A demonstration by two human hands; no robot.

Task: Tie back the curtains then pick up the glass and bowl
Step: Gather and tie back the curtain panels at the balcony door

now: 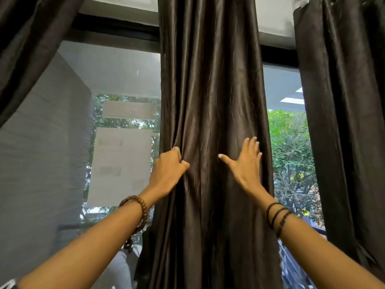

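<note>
A dark brown, shiny curtain (210,84) hangs bunched in the middle of the window. My left hand (169,170) grips a fold at its left edge, fingers curled into the fabric. My right hand (244,161) lies flat against the curtain's right side, fingers straight and spread, thumb pointing left. Two more dark curtains hang at the far left (27,49) and far right (345,122). No glass or bowl is in view.
The window pane (125,80) behind the curtains shows a grey wall reflection on the left and green trees (291,147) on the right. A black window frame (116,32) runs across the top. A white ceiling strip sits above it.
</note>
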